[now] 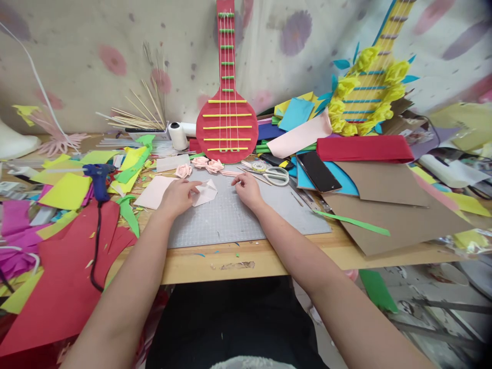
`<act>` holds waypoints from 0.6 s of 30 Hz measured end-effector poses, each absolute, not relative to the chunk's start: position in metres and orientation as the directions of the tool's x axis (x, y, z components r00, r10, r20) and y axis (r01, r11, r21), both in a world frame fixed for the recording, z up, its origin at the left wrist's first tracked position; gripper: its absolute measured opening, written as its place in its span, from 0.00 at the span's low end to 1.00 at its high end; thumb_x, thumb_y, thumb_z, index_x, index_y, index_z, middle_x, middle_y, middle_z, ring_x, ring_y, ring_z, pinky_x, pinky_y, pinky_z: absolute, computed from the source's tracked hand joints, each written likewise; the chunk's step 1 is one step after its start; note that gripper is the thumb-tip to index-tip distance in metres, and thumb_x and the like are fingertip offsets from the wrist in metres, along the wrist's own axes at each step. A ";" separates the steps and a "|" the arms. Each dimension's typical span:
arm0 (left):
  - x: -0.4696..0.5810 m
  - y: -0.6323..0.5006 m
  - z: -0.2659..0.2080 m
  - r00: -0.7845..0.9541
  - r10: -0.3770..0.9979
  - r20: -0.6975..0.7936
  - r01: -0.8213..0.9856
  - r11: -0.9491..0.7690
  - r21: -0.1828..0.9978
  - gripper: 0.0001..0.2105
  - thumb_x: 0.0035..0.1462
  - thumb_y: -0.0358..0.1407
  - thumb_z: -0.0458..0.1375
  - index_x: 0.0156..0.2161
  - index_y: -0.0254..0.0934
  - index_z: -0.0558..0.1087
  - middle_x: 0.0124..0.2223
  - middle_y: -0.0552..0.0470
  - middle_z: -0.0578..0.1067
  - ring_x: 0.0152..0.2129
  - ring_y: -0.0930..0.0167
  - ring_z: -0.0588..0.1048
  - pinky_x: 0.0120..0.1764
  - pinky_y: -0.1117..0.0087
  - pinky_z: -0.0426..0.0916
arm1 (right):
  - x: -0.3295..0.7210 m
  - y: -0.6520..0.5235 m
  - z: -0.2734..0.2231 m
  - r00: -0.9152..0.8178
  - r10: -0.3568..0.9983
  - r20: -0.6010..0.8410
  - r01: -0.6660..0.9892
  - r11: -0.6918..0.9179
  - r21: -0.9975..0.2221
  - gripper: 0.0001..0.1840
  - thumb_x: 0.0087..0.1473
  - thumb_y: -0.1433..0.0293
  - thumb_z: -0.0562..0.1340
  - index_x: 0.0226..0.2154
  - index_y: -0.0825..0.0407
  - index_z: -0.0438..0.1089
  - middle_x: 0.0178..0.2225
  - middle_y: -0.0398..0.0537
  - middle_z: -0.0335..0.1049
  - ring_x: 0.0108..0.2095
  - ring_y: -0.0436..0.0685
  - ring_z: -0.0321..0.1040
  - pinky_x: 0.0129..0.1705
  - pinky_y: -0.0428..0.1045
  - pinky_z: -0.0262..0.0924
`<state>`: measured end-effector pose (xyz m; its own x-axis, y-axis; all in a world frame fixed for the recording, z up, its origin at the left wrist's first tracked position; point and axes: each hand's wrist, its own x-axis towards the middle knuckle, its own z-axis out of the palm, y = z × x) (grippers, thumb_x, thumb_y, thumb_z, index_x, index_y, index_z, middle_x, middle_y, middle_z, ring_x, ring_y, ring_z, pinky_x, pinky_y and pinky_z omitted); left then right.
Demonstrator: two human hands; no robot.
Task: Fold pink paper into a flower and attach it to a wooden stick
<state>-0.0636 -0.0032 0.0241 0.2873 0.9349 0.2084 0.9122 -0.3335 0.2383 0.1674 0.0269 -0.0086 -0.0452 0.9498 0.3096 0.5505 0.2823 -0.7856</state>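
At twelve o'clock I see a pale wall cover (172, 25) with pink and purple flowers (295, 33). My table (184, 270) is wood. Low at four o'clock are grey bars (449, 306).

The left hand (177, 197) pinches between thumb and fingers (192, 186); right of that grip, the right hand (248, 189) curls loosely, both bare forearms (144, 266) stretched forward.
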 end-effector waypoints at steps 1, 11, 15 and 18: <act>-0.064 -0.004 0.024 0.308 0.930 0.199 0.896 -0.354 0.268 0.26 0.44 0.23 0.46 0.48 0.42 0.71 0.36 0.54 0.77 0.41 0.67 0.70 0.47 0.65 0.64 | 0.167 0.027 -0.008 -0.048 0.950 0.308 0.553 0.282 -0.784 0.11 0.40 0.79 0.52 0.22 0.53 0.67 0.32 0.46 0.60 0.32 0.52 0.58 0.41 0.51 0.56; -0.049 0.028 0.040 0.456 0.862 0.222 0.810 -0.505 0.298 0.25 0.46 0.26 0.49 0.52 0.39 0.64 0.52 0.48 0.69 0.49 0.66 0.65 0.51 0.62 0.60 | 0.167 0.028 -0.011 -0.055 0.953 0.298 0.546 0.278 -0.790 0.11 0.40 0.79 0.52 0.22 0.52 0.67 0.31 0.46 0.60 0.32 0.52 0.58 0.41 0.51 0.56; -0.035 0.043 0.046 0.638 0.768 0.054 0.765 -0.640 0.067 0.18 0.44 0.26 0.51 0.43 0.39 0.69 0.50 0.48 0.68 0.50 0.65 0.64 0.51 0.64 0.60 | 0.167 0.029 -0.012 -0.047 0.948 0.314 0.553 0.287 -0.783 0.11 0.40 0.79 0.51 0.22 0.52 0.68 0.31 0.45 0.60 0.32 0.52 0.57 0.42 0.51 0.56; -0.027 0.046 0.044 0.650 0.760 0.005 0.760 -0.650 -0.022 0.11 0.47 0.28 0.50 0.36 0.37 0.71 0.46 0.46 0.71 0.47 0.64 0.67 0.47 0.65 0.62 | 0.168 0.028 -0.011 -0.041 0.949 0.312 0.557 0.281 -0.781 0.12 0.40 0.79 0.51 0.22 0.52 0.68 0.31 0.45 0.60 0.31 0.52 0.57 0.42 0.51 0.56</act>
<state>-0.0268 0.0462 0.0440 0.6500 0.7599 0.0048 0.7598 -0.6498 -0.0218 0.1677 0.0283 -0.0113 -0.0415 0.9492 0.3120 0.5572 0.2812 -0.7813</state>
